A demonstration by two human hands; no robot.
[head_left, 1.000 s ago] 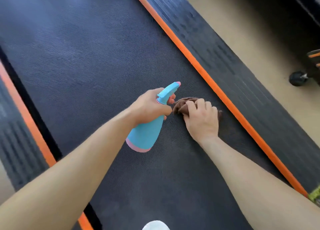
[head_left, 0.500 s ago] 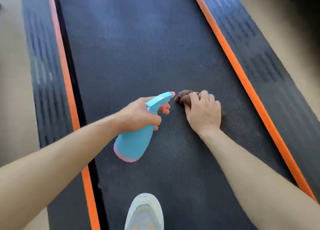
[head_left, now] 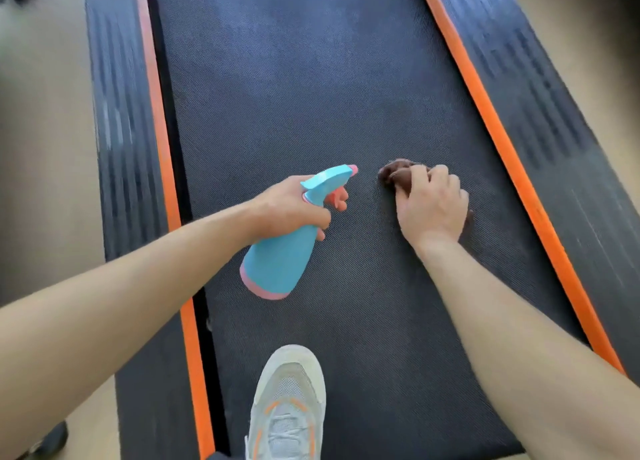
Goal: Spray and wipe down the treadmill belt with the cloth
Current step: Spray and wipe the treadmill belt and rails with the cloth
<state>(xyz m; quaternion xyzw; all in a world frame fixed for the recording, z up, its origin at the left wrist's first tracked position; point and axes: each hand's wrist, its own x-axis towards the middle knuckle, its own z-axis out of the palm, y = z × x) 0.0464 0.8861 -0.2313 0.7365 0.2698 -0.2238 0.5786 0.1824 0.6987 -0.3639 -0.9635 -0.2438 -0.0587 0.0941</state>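
Between half a second ago and now, a gap has opened between the bottle's nozzle and the cloth, and the pale shoe (head_left: 287, 400) has come further into view at the bottom.

The left hand (head_left: 291, 206) grips the neck of the blue spray bottle (head_left: 280, 262), with fingers curled at the pink trigger. The bottle is tilted, its base towards the person and its nozzle pointing up the belt and slightly right. The right hand (head_left: 433, 210) is curled over a bunched brown cloth (head_left: 394, 173) and presses it onto the treadmill belt (head_left: 311, 78), right of centre. It is nearer the right orange stripe (head_left: 502, 140) than the left one (head_left: 156, 113).

The cloth lies just to the right of the nozzle, near but apart. The belt's long axis runs straight away from the person. The unwiped stretch probably lies ahead and to the left of the cloth, which the cloth hand is nearer to reach.
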